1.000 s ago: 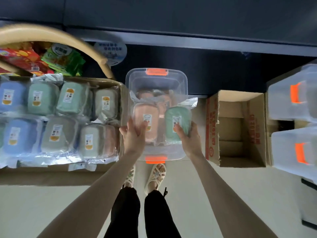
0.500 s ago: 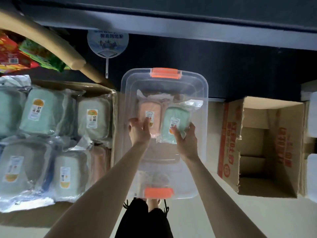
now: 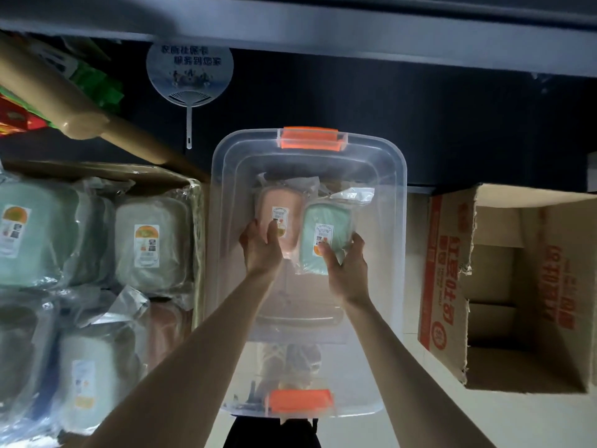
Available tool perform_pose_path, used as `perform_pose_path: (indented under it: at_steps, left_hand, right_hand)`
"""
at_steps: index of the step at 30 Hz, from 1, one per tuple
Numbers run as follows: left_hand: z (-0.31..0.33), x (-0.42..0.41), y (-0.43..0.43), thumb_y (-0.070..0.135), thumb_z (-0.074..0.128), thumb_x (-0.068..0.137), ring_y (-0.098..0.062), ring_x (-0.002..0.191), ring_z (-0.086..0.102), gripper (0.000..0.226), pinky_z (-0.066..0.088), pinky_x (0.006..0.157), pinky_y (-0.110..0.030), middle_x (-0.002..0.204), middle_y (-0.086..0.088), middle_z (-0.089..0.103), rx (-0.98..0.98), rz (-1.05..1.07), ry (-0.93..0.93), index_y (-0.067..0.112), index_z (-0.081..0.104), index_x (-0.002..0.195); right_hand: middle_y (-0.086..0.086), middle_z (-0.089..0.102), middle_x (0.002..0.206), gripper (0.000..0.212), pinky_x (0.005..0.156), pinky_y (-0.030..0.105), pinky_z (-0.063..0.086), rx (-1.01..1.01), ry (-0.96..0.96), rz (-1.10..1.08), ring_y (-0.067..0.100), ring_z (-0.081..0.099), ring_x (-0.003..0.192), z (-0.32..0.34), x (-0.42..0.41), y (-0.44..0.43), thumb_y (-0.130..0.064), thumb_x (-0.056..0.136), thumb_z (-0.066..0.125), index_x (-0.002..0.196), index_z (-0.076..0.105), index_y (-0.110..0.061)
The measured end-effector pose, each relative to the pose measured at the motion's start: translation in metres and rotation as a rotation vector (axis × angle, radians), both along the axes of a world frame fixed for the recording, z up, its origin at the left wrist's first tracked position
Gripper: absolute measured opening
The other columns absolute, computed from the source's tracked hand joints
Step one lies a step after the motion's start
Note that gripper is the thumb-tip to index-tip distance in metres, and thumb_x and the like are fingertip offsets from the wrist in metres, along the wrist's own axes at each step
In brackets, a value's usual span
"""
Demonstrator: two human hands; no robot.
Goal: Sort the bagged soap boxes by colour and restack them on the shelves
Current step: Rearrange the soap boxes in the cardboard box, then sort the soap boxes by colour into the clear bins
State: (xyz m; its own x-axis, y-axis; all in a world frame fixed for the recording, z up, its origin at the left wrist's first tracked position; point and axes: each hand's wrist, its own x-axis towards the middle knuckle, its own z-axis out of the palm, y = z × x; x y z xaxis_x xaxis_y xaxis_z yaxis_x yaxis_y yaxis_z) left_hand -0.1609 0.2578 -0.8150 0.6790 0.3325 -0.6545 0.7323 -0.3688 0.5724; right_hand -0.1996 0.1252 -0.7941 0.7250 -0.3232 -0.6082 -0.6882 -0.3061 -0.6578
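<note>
A clear plastic bin [image 3: 226,202] with orange latches stands in the middle. Inside it, my left hand [image 3: 261,250] holds a bagged pink soap box [image 3: 279,210] by its near end. Right beside it, my right hand [image 3: 347,270] grips a bagged mint-green soap box [image 3: 326,234]. The two boxes sit side by side near the bin's far half. To the left, a cardboard tray [image 3: 197,202] holds several bagged soap boxes in green, grey, pink and blue [image 3: 151,244].
An open empty cardboard carton [image 3: 452,279] stands to the right. A dark shelf recess lies behind, under a grey shelf edge [image 3: 323,30]. A round hand fan [image 3: 190,76] hangs at the back; a cardboard tube [image 3: 64,108] and snack packets sit upper left.
Both hands carried the pink and green boxes forward and deeper into the bin. The camera moved closer and the view shifted, so the bin looks larger.
</note>
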Motion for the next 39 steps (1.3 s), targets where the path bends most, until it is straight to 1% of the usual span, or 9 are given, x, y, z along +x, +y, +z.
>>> perform_pose_path:
  at_steps: [4,9,18,22,25,28,31,36,39]
  left_hand:
    - [0.016,-0.005,-0.003,0.04,0.034,0.101,-0.032,0.137,0.031,0.055,0.031,0.111,-0.046,0.15,-0.015,0.029,-0.008,-0.043,0.056,0.01,0.031,0.146]
    - [0.058,-0.02,0.0,0.033,0.037,0.102,-0.024,0.126,0.048,0.039,0.037,0.102,-0.031,0.139,-0.006,0.05,-0.106,-0.071,-0.027,0.012,0.05,0.133]
    - [0.171,-0.035,-0.039,0.035,0.054,0.095,-0.012,0.091,0.062,0.037,0.052,0.075,-0.03,0.109,0.001,0.062,-0.389,-0.114,-0.12,0.016,0.051,0.126]
    - [0.219,-0.047,-0.085,0.04,0.059,0.09,-0.012,0.089,0.065,0.033,0.056,0.073,-0.033,0.102,0.008,0.063,-0.448,-0.232,-0.183,0.025,0.052,0.119]
    - [0.255,-0.065,-0.131,0.046,0.062,0.086,-0.01,0.085,0.066,0.038,0.058,0.071,-0.034,0.099,0.003,0.064,-0.462,-0.345,-0.228,0.026,0.053,0.117]
    - [0.291,-0.094,-0.185,0.058,0.062,0.074,-0.006,0.081,0.067,0.044,0.059,0.063,-0.028,0.09,0.008,0.064,-0.487,-0.428,-0.275,0.034,0.051,0.109]
    - [0.318,-0.131,-0.244,0.053,0.062,0.077,-0.001,0.078,0.067,0.029,0.055,0.056,-0.019,0.086,0.013,0.063,-0.53,-0.465,-0.331,0.041,0.05,0.1]
    - [0.35,-0.175,-0.335,0.041,0.061,0.089,-0.002,0.082,0.067,0.039,0.052,0.053,-0.017,0.099,0.009,0.062,-0.612,-0.476,-0.322,0.04,0.038,0.121]
    - [0.36,-0.183,-0.383,0.038,0.06,0.09,-0.006,0.093,0.065,0.044,0.053,0.055,-0.019,0.104,0.011,0.06,-0.663,-0.509,-0.309,0.033,0.04,0.128]
  right_hand:
    - [0.009,0.059,0.121,0.049,0.069,0.013,0.042,0.026,-0.012,-0.007,0.023,0.058,0.103,0.01,-0.003,-0.003,-0.033,0.094,0.06,0.13,0.037,-0.009]
    - [0.005,0.065,0.112,0.039,0.064,0.0,0.04,0.077,-0.044,-0.025,0.019,0.061,0.097,0.046,-0.009,-0.007,-0.031,0.093,0.061,0.123,0.044,-0.013]
    - [0.005,0.049,0.105,0.045,0.093,0.022,0.038,0.027,-0.143,0.019,0.005,0.034,0.105,0.161,-0.037,-0.053,-0.04,0.088,0.065,0.13,0.056,-0.026]
    - [0.0,0.051,0.104,0.047,0.08,0.003,0.033,-0.021,-0.226,0.007,0.01,0.041,0.102,0.21,-0.059,-0.1,-0.045,0.087,0.066,0.129,0.057,-0.026]
    - [0.0,0.049,0.113,0.045,0.095,0.021,0.041,-0.015,-0.259,-0.036,0.008,0.045,0.109,0.242,-0.085,-0.146,-0.046,0.087,0.065,0.127,0.057,-0.028]
    - [-0.005,0.049,0.109,0.05,0.091,0.035,0.051,0.009,-0.286,-0.076,0.014,0.052,0.108,0.27,-0.118,-0.199,-0.05,0.085,0.065,0.125,0.054,-0.023]
    - [0.0,0.058,0.117,0.05,0.085,0.032,0.057,0.147,-0.344,-0.13,0.016,0.061,0.107,0.294,-0.157,-0.258,-0.045,0.084,0.069,0.125,0.05,-0.023]
    - [-0.007,0.066,0.114,0.034,0.097,0.037,0.051,0.249,-0.335,-0.217,0.012,0.063,0.106,0.322,-0.209,-0.353,-0.028,0.087,0.07,0.118,0.056,-0.026]
    - [-0.017,0.07,0.099,0.022,0.086,0.023,0.053,0.246,-0.348,-0.226,0.002,0.066,0.095,0.335,-0.224,-0.4,-0.018,0.089,0.068,0.104,0.062,-0.034]
